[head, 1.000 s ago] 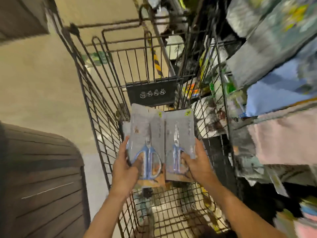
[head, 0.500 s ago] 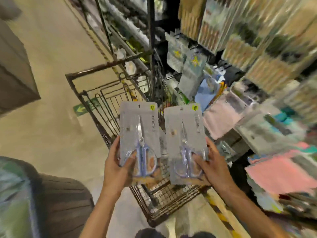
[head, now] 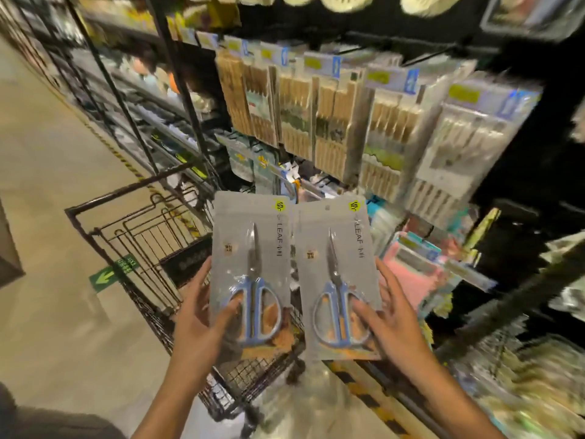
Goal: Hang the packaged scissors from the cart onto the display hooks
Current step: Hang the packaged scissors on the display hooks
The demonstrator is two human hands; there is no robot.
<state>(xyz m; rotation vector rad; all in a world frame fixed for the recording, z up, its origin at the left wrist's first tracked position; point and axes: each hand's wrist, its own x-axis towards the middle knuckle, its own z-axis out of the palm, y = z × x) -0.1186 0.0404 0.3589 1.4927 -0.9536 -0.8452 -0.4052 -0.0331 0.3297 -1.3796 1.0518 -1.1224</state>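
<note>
a shop aisle with a pale floor (head: 47, 172) ran along a dark wall of shelves (head: 519, 160) hung with packets of wooden utensils (head: 329, 122), all blurred. a wire cart (head: 148, 236) stood against the shelving. a person held two flat packs of blue-handled scissors upright, side by side, above the cart's near end. the left hand (head: 202, 315) gripped the left pack (head: 251, 270) at its lower edge, thumb across the front. the right hand (head: 392, 318) held the right pack (head: 337, 277) the same way, fingers spread loosely. both packs were out of the cart and being carried towards the display. next, each pack's top hole would need lining up with a free hook; i could not make one out. a second before, the packs were low inside the cart; they had since been lifted towards the shelves.
</note>
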